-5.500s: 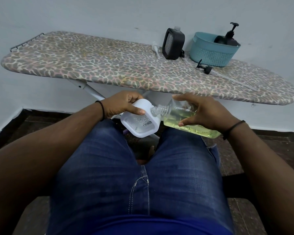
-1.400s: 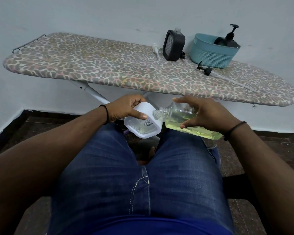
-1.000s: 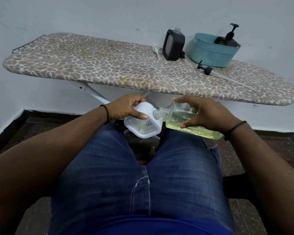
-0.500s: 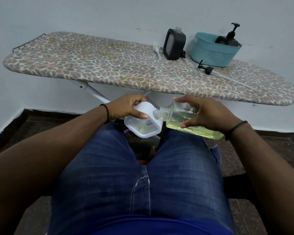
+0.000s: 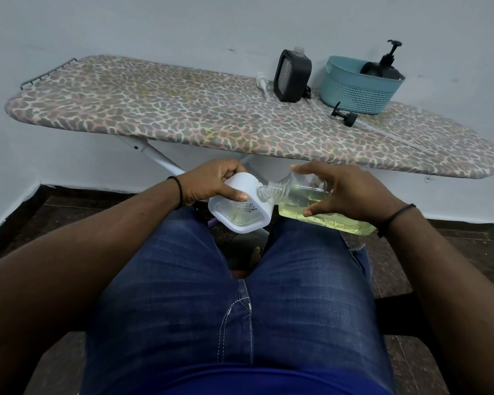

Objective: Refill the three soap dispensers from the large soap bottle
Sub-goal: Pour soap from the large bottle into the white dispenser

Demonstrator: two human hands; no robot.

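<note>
Mid-frame, over the knees, the left hand (image 5: 211, 182) was wrapped around a white dispenser (image 5: 240, 208), tipped so its side window faced up. The right hand (image 5: 345, 192) gripped the big soap bottle (image 5: 311, 203) lying almost flat, yellow soap inside, its open neck right at the dispenser's top. Upper right on the ironing board (image 5: 183, 115) sat a black dispenser (image 5: 292, 76), a teal basket (image 5: 354, 89) holding another, and a loose pump (image 5: 344, 115).

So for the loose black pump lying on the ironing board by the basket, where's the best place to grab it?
Pinch the black pump at its round collar, coming from above: it lies on its side on the ironing board, nozzle end pointing away, thin tube trailing right. The collar is the thickest part.
</note>
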